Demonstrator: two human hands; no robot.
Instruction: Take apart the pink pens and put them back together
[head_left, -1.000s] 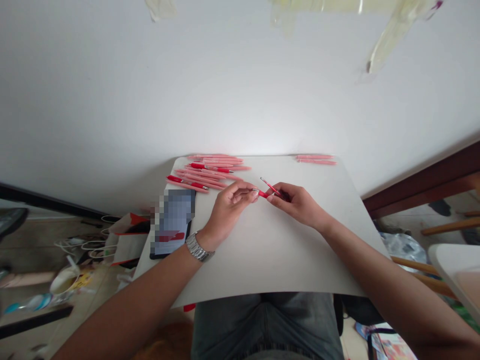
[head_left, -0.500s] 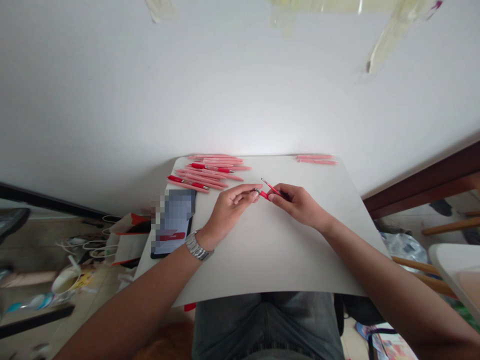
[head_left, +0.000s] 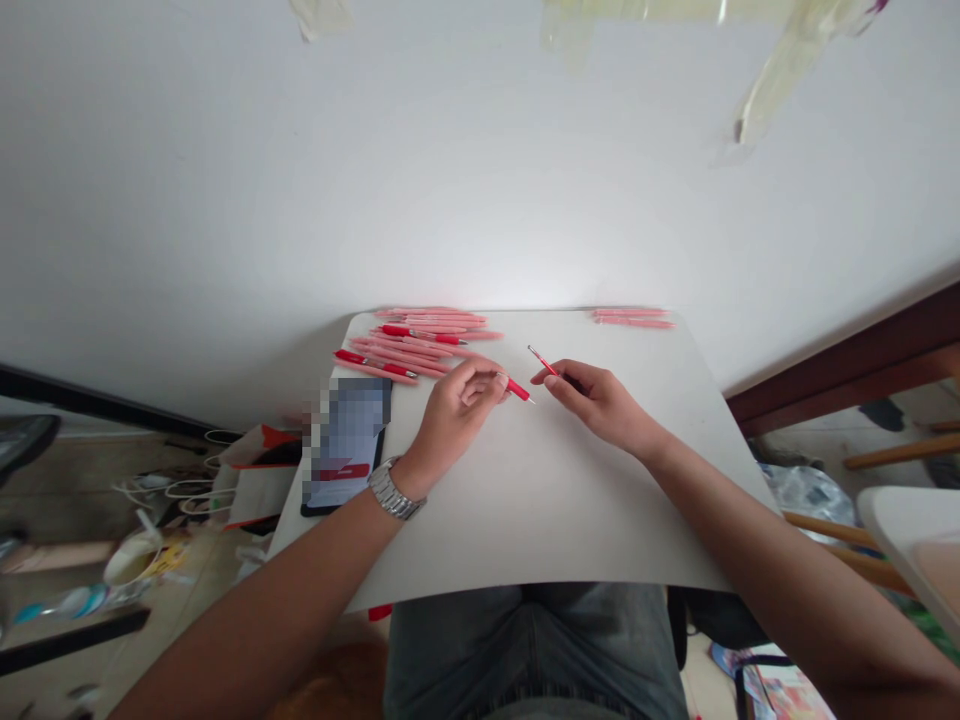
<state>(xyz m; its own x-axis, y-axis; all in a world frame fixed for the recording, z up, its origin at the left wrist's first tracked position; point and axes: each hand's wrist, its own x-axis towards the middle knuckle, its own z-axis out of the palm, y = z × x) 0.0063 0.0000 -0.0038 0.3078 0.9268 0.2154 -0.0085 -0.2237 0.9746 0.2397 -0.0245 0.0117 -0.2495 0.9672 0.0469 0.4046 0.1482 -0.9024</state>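
Note:
On my lap lies a white board (head_left: 540, 500). My left hand (head_left: 454, 415) is closed round a red pen tip piece (head_left: 517, 389) whose point aims right. My right hand (head_left: 600, 400) pinches a thin red refill (head_left: 541, 360) that sticks up to the left. The two parts are a small gap apart. A pile of several pink and red pens (head_left: 420, 340) lies at the board's far left, and a pair of pink pens (head_left: 631, 318) at the far right.
A phone (head_left: 345, 445) rests on the board's left edge beside my left wrist, which wears a metal watch (head_left: 388, 490). A white wall stands behind the board. Bags and clutter cover the floor at left; wooden furniture (head_left: 847, 365) stands at right.
The two pen parts were joined between my fingertips; now they have come apart, the left hand keeping the tip piece and the right hand drawing the refill away to the right.

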